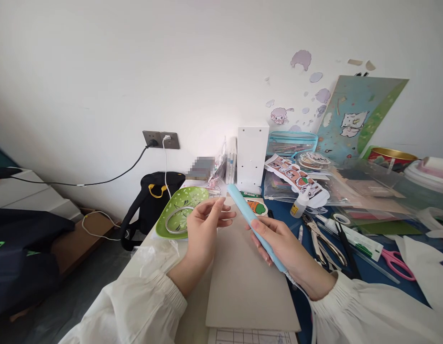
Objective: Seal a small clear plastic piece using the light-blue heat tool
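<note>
My right hand point(273, 239) is wrapped round a light blue stick-shaped tool point(243, 205), which tilts up to the left and has a white cable at its lower end. To the left of the tool's upper part is my left hand point(210, 222), raised with the thumb and fingers curved. Whether anything small sits between its thumb and forefinger is too fine to make out. Both hands are above a grey-beige board point(250, 296) lying on the table. Beside my left hand a green tray point(183, 198) holds a white ring point(171, 222).
On the right lie pliers point(323, 243), pink scissors point(396, 263), a small glue bottle point(299, 205) and a sticker sheet point(296, 179). A white box point(253, 155) stands at the back. Left of the table is a black backpack point(138, 205), below a wall socket point(161, 139).
</note>
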Demonstrator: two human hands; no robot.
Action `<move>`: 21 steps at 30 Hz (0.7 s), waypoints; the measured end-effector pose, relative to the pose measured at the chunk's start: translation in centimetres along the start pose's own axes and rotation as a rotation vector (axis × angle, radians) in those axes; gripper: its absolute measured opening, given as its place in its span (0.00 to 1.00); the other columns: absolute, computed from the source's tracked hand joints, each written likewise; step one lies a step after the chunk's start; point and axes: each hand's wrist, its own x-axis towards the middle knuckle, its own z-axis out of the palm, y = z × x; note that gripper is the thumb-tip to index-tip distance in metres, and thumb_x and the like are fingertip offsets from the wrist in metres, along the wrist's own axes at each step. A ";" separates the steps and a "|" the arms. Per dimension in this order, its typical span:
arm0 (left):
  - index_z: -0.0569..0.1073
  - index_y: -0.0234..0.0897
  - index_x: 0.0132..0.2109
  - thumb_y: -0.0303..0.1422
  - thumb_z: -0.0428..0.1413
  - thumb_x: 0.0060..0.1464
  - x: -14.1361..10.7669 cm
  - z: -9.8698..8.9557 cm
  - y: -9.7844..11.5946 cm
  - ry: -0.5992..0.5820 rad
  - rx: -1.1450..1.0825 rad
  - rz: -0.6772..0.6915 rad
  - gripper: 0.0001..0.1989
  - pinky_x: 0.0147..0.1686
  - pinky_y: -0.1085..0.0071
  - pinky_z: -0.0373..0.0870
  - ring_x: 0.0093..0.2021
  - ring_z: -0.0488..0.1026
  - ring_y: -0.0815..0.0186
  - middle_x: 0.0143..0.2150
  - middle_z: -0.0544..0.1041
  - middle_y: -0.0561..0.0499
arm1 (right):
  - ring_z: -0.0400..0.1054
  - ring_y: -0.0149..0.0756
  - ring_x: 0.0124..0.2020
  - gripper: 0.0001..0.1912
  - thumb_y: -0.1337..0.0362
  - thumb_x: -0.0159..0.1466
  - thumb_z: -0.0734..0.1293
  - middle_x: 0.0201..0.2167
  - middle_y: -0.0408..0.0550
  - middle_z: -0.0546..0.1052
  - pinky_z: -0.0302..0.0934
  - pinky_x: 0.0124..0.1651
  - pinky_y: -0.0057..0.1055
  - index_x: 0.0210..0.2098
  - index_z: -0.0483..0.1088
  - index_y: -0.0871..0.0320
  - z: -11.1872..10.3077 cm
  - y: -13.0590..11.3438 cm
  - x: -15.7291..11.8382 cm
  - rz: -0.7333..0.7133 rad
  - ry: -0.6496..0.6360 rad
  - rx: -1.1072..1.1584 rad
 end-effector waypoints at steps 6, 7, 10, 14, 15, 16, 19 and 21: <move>0.76 0.36 0.32 0.38 0.64 0.47 0.0 0.1 0.0 0.002 -0.001 -0.010 0.10 0.24 0.78 0.71 0.26 0.77 0.69 0.26 0.76 0.55 | 0.53 0.21 0.11 0.24 0.41 0.55 0.66 0.17 0.35 0.64 0.49 0.12 0.21 0.31 0.68 0.59 0.1 0.1 0.2 -0.001 0.003 -0.017; 0.76 0.36 0.32 0.38 0.64 0.47 -0.1 0.1 0.1 0.003 0.000 -0.012 0.10 0.24 0.78 0.70 0.26 0.77 0.69 0.26 0.76 0.55 | 0.53 0.21 0.11 0.24 0.42 0.55 0.66 0.17 0.35 0.64 0.49 0.12 0.21 0.31 0.68 0.59 0.1 0.0 0.1 -0.003 0.005 -0.021; 0.76 0.36 0.32 0.38 0.64 0.47 -0.1 0.1 0.1 0.006 -0.006 -0.017 0.10 0.24 0.77 0.70 0.26 0.77 0.69 0.26 0.76 0.54 | 0.53 0.21 0.11 0.24 0.42 0.55 0.66 0.18 0.35 0.63 0.49 0.13 0.21 0.31 0.68 0.59 0.2 -0.1 0.1 -0.006 0.008 -0.023; 0.76 0.35 0.33 0.38 0.64 0.45 -0.1 0.1 0.1 0.024 -0.015 -0.041 0.11 0.24 0.76 0.70 0.26 0.77 0.67 0.26 0.76 0.54 | 0.53 0.21 0.11 0.25 0.40 0.54 0.66 0.18 0.35 0.63 0.48 0.12 0.21 0.30 0.68 0.59 0.2 -0.3 0.0 0.030 0.003 -0.024; 0.76 0.35 0.33 0.38 0.64 0.45 -0.1 0.1 0.1 0.029 -0.015 -0.046 0.11 0.24 0.76 0.70 0.26 0.77 0.67 0.26 0.76 0.54 | 0.53 0.21 0.11 0.26 0.40 0.54 0.66 0.18 0.35 0.63 0.48 0.12 0.21 0.30 0.68 0.59 0.2 -0.3 0.0 0.043 0.001 -0.022; 0.76 0.36 0.33 0.38 0.64 0.45 -0.1 0.1 0.1 0.032 -0.015 -0.050 0.11 0.24 0.76 0.70 0.26 0.77 0.68 0.26 0.76 0.54 | 0.53 0.21 0.11 0.26 0.40 0.54 0.66 0.18 0.35 0.63 0.47 0.12 0.21 0.31 0.68 0.59 0.3 -0.3 0.0 0.052 0.000 -0.019; 0.76 0.36 0.33 0.38 0.64 0.45 -0.2 0.0 0.1 0.034 -0.008 -0.052 0.11 0.24 0.77 0.70 0.26 0.77 0.68 0.26 0.76 0.54 | 0.53 0.21 0.11 0.26 0.40 0.54 0.65 0.18 0.35 0.63 0.47 0.12 0.20 0.32 0.68 0.59 0.3 -0.3 0.1 0.064 0.001 -0.010; 0.76 0.35 0.33 0.38 0.64 0.46 -0.2 0.1 0.1 0.032 -0.005 -0.054 0.11 0.24 0.77 0.70 0.27 0.77 0.68 0.27 0.76 0.54 | 0.53 0.21 0.11 0.26 0.40 0.55 0.64 0.18 0.35 0.63 0.47 0.12 0.21 0.33 0.68 0.58 0.2 -0.3 0.0 0.064 0.004 -0.008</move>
